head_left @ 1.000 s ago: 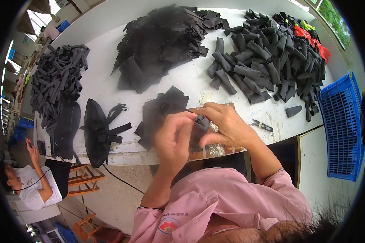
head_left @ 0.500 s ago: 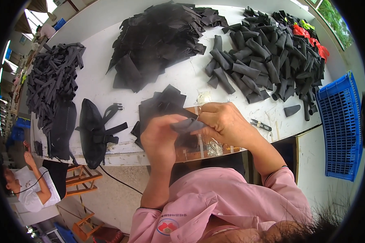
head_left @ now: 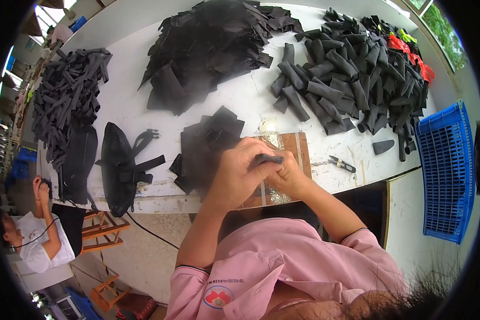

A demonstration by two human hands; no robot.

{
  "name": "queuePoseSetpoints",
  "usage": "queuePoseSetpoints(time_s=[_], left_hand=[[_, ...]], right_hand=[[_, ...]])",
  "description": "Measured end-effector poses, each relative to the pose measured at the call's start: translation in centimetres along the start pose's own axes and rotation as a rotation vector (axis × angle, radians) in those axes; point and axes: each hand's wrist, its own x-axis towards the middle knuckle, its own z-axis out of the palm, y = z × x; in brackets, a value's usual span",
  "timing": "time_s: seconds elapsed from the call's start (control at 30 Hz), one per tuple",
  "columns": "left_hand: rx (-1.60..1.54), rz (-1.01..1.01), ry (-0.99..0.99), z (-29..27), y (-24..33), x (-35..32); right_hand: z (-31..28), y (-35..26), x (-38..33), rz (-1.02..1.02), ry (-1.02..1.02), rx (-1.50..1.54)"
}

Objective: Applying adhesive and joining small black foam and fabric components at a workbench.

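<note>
Both the left hand (head_left: 239,173) and right hand (head_left: 289,173) pinch a small black piece (head_left: 266,158) held between them.

Left hand (head_left: 239,173): raised before the chest, back of hand toward the camera, fingers curled inward and closed, thumb side meeting the other hand. Left forearm: bare, rising from a pink short sleeve at lower left, angled up and to the right, elbow bent.
Right hand (head_left: 289,173): pressed against the left, fingers bunched and pinched shut, knuckles tipped left, partly hidden behind the left hand. Right forearm: bare, running from a pink sleeve at lower right up and to the left. Both wrists nearly level, hands touching at the fingertips
</note>
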Motion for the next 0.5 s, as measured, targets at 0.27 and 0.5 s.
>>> queuePoseSetpoints(time_s=[0.27, 0.5], left_hand=[[0.283, 0.055, -0.014, -0.6, 1.3, 0.4], [-0.068, -0.03, 0.131, 0.2, 0.0, -0.8]], right_hand=[[0.7, 1.4, 0.5, -0.071, 0.103, 0.055], [1.2, 2.4, 0.1, 0.052, 0.054, 0.125]])
